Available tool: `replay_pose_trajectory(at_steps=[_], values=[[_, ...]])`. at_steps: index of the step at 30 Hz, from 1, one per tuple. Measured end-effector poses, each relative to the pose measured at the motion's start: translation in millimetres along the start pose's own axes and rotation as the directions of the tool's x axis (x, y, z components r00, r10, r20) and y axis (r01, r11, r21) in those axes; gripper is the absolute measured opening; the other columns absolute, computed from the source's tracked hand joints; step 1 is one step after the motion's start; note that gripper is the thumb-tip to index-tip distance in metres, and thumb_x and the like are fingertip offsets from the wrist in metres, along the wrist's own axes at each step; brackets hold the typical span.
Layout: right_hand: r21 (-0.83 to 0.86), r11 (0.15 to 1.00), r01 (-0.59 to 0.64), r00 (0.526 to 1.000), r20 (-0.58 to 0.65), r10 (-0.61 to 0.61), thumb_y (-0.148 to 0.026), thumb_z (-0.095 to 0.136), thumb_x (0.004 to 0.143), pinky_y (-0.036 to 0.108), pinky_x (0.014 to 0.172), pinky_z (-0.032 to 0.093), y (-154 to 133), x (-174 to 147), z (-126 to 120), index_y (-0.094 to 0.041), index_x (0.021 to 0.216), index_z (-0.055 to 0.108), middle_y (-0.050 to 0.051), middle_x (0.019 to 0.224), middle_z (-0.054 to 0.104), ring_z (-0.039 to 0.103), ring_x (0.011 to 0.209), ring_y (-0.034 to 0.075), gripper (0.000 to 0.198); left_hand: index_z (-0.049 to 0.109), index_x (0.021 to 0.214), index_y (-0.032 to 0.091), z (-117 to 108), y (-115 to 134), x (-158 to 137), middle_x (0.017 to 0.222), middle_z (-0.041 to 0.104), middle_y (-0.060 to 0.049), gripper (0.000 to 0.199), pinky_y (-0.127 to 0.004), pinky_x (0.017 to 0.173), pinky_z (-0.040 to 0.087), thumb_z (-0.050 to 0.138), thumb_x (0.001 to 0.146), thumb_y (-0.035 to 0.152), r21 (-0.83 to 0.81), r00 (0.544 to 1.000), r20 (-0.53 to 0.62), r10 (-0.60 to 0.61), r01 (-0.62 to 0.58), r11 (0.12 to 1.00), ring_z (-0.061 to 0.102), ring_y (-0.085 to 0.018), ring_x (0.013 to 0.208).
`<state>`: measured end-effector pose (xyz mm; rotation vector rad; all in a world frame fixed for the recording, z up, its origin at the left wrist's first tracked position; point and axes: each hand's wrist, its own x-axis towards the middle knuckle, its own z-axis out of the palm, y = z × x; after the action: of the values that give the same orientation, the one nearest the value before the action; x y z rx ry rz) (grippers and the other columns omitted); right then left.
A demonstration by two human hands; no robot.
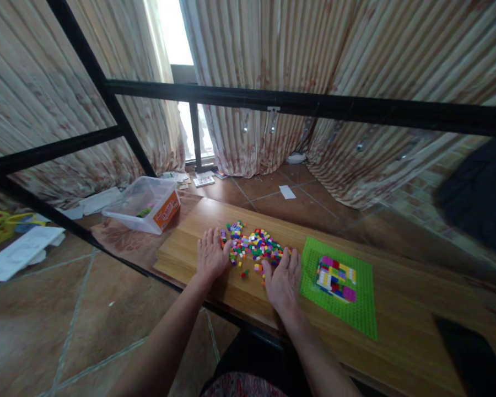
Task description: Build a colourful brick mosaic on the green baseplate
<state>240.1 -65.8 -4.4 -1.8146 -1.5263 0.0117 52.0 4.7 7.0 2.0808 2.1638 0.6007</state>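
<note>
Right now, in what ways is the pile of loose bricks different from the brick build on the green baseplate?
The pile of loose bricks is scattered and irregular, while the brick build is a compact, roughly rectangular block.
The pile lies on the wooden table; the build sits on the green baseplate.
The pile is between the left hand and right hand; neither touches the build.
Both are multicoloured.

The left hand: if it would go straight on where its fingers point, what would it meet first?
The left hand seems to have a free way over the tabletop to its far edge; its thumb side may brush the loose bricks; depth is unclear.
</note>
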Motion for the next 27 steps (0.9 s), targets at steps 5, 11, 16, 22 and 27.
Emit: replay_pose_trajectory(at_steps=[5, 11, 16, 22, 27], values=[[0.062, 0.998, -0.03, 0.999, -0.03, 0.032, -0.053, 0.044, 0.089, 0.069, 0.102, 0.023, -10, 6, 22, -0.006, 0.14, 0.033, 0.031, 0.145, 0.029, 0.019, 0.139, 0.043, 0.07, 0.041, 0.139, 0.013, 11, 25, -5, 0.143, 0.044, -0.018, 0.057, -0.05, 0.112, 0.026, 0.034, 0.093, 0.046, -0.19, 0.999, -0.032, 0.043, -0.048, 0.981, 0.034, -0.031, 0.137], [0.183, 0.982, -0.036, 0.999, 0.007, 0.035, -0.047, 0.038, 0.093, 0.066, 0.105, 0.023, -39, 12, 35, -0.01, 0.139, 0.035, 0.026, 0.145, 0.032, 0.026, 0.137, 0.038, 0.059, 0.046, 0.133, 0.012, 12, 52, -15, 0.136, 0.051, -0.018, 0.048, -0.047, 0.11, 0.03, 0.034, 0.094, 0.038, -0.442, 0.997, -0.073, 0.003, -0.035, 0.896, 0.043, -0.028, 0.13], [0.359, 0.932, 0.04, 0.994, 0.08, -0.074, -0.039, 0.033, 0.096, 0.052, 0.108, 0.032, -50, 19, 25, -0.014, 0.138, 0.038, 0.019, 0.143, 0.04, 0.033, 0.135, 0.026, 0.049, 0.045, 0.132, 0.015, 4, 53, -26, 0.132, 0.054, -0.015, 0.046, -0.04, 0.106, 0.037, 0.029, 0.096, 0.038, -0.651, 0.996, -0.05, -0.073, 0.023, 0.759, 0.05, -0.022, 0.123], [0.281, 0.959, 0.028, 0.999, 0.031, -0.039, -0.042, 0.032, 0.096, 0.047, 0.105, 0.035, 3, 66, 7, -0.015, 0.125, 0.054, 0.016, 0.129, 0.055, 0.046, 0.124, 0.024, 0.045, 0.046, 0.133, 0.018, -4, 25, -10, 0.136, 0.051, -0.012, 0.045, -0.041, 0.11, 0.033, 0.032, 0.096, 0.039, -0.613, 0.988, -0.15, -0.024, -0.074, 0.786, 0.045, -0.021, 0.128], [0.147, 0.989, 0.014, 0.987, 0.155, -0.037, -0.05, 0.027, 0.095, 0.048, 0.102, 0.037, 49, 101, 20, -0.012, 0.112, 0.063, 0.018, 0.115, 0.064, 0.055, 0.114, 0.026, 0.056, 0.055, 0.125, 0.016, 4, 7, 70, 0.134, 0.053, -0.013, 0.044, -0.044, 0.112, 0.029, 0.037, 0.094, 0.04, -0.422, 0.985, -0.024, 0.174, -0.167, 0.891, 0.041, -0.024, 0.131]])
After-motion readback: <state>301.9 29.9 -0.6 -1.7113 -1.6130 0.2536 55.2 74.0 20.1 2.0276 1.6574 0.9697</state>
